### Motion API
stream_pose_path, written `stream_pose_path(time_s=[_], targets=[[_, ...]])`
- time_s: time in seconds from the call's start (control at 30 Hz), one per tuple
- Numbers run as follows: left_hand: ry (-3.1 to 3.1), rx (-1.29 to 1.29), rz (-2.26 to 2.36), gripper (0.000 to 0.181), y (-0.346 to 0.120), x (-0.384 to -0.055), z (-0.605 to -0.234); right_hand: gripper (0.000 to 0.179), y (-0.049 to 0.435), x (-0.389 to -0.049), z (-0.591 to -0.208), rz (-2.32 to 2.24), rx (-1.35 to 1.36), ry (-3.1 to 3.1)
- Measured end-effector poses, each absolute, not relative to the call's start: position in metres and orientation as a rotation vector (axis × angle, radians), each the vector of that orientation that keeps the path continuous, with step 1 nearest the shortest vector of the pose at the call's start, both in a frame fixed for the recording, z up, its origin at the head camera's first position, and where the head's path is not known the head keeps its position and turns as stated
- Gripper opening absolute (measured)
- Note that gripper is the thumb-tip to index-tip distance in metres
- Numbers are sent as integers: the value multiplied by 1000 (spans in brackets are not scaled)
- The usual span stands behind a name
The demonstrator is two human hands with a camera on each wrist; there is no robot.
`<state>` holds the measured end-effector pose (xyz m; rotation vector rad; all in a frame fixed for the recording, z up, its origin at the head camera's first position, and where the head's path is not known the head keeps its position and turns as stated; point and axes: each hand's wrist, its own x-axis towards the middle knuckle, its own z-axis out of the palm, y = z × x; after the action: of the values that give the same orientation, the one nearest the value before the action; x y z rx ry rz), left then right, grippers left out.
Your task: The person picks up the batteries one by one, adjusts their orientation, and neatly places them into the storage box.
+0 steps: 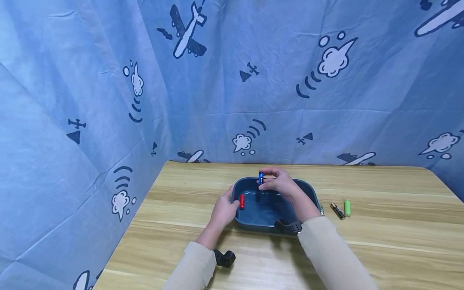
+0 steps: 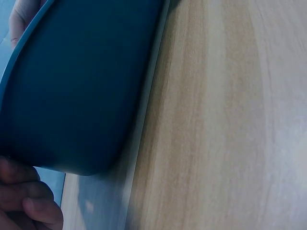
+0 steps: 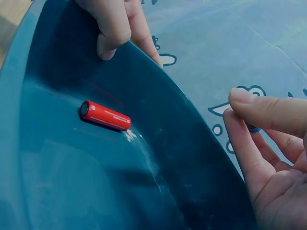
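Spanning the foreground, a pale wood-grain worktop [image 1: 391,241] carries a glossy dark-teal, rounded rectangular basin [image 1: 253,227]. Left hand [image 1: 223,210]: grip closed on the basin's left rim, thumb inside. Right of the basin: black-and-gold cylindrical battery material [image 1: 338,211] (count unclear), just beside a bright green cylinder [image 1: 347,208]. Red cylindrical battery [image 1: 241,201]: lying inside, near the left wall. Right hand [image 1: 282,185]: grip narrow, pinching a blue cylindrical battery [image 1: 261,178], roughly upright, near the far rim. Beyond: blue airplane-print cloth curtain [image 1: 279,100].
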<state>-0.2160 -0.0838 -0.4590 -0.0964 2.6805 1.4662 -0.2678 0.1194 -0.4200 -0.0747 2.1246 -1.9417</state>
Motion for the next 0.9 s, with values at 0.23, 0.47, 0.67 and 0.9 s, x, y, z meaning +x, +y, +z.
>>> stream_pose_path(time_s=[0.23,0.47,0.67,0.9], targets=[[2666,-116,1464,58,-84,-216,-460,59,117,-267,-426,-1945,-88,2090],[2683,-106,1451,58,-83,-217,-460,58,115,-270,-431,-1934,-109,2071],[2691,-87,1450,58,-84,-217,-459,57,109,-271,-428,-1944,-104,2076],[2667,-109,1453,58,-84,-217,-460,57,101,-272,-428,-1961,-103,2057]])
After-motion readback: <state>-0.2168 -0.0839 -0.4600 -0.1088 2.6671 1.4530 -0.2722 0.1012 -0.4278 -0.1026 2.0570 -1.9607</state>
